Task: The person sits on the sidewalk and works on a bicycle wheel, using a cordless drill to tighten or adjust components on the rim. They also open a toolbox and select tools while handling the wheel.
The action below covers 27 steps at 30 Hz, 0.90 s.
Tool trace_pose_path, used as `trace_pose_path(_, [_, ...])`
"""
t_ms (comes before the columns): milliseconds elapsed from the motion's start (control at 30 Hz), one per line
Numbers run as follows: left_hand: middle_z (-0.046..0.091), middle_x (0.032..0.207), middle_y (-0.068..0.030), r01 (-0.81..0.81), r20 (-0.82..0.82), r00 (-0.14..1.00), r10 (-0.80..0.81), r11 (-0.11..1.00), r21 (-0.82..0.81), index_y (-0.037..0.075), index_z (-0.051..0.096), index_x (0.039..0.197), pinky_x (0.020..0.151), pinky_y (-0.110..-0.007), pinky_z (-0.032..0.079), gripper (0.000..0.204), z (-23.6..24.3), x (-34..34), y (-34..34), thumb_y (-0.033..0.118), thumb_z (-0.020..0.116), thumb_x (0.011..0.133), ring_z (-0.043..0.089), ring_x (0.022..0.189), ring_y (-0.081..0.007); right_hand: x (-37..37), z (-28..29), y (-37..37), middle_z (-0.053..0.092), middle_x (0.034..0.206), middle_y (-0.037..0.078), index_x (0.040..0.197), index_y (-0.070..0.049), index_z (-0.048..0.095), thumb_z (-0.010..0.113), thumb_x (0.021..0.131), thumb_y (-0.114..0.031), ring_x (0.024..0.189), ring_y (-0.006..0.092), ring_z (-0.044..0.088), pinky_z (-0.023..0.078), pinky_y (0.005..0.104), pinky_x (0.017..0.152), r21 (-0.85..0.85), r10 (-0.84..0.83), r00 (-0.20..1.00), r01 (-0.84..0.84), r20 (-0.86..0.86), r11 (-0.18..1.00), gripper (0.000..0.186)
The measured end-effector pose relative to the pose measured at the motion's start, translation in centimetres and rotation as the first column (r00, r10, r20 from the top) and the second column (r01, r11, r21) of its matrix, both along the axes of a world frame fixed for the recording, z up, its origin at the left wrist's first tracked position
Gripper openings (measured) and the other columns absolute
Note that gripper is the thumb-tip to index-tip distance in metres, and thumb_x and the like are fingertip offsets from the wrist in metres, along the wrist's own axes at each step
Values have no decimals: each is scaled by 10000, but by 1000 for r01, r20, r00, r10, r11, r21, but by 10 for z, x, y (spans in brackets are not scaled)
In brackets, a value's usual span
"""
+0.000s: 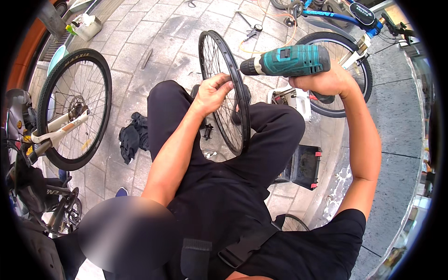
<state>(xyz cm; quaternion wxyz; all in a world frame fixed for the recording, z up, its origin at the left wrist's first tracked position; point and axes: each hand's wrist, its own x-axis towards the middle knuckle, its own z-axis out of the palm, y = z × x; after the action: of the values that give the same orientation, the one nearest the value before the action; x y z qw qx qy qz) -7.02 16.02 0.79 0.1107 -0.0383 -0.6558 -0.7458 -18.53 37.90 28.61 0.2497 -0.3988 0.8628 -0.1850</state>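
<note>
A black bicycle wheel without a tyre [241,100] stands upright between my knees, its thin spokes showing on the left side. My left hand [213,95] is closed around the near part of its rim, with thumb and fingers pinched at the rim's inner edge by the spokes. My right hand [322,83] grips a teal and black cordless drill [291,60], held level to the right of the wheel. The drill's chuck faces left, and its tip is at or very close to the rim's outer face; contact cannot be told.
At left stands a bicycle's front wheel [105,100] with a pale fork. A blue bicycle [326,16] is at upper right. Nearby lie a white tool tray [304,108], an open black toolbox [306,169], a black cloth [132,137] and an orange hose [295,29].
</note>
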Motion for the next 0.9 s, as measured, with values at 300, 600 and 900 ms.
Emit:
trace_pose_path(300, [677, 924, -15, -24, 11, 1000, 25, 999, -46, -45, 692, 1130, 779, -263, 520, 178, 10, 5, 2, 91, 675, 1017, 616, 841, -88, 50, -46, 32, 708, 847, 11, 1064, -24, 730, 762, 866, -112, 655, 105, 628, 517, 300, 606, -26, -399, 826, 445, 399, 895, 219])
trace_pose_path(600, [677, 926, -8, -16, 103, 995, 15, 1000, 8, -31, 657, 1138, 769, -262, 513, 159, 2, 4, 6, 47, 679, 1002, 607, 837, -82, 60, -54, 33, 711, 883, 26, 1054, -12, 715, 747, 861, -72, 651, 112, 633, 517, 303, 593, -49, -416, 789, 488, 453, 872, 205])
trace_pose_path(900, [669, 916, 2, -31, 103, 994, 24, 998, 60, -30, 663, 1128, 752, -250, 507, 147, 9, 4, 11, 46, 679, 1003, 597, 821, -73, 66, -54, 25, 708, 922, 39, 1103, -11, 701, 729, 865, -51, 688, 109, 632, 536, 303, 607, -57, -441, 763, 526, 472, 849, 243])
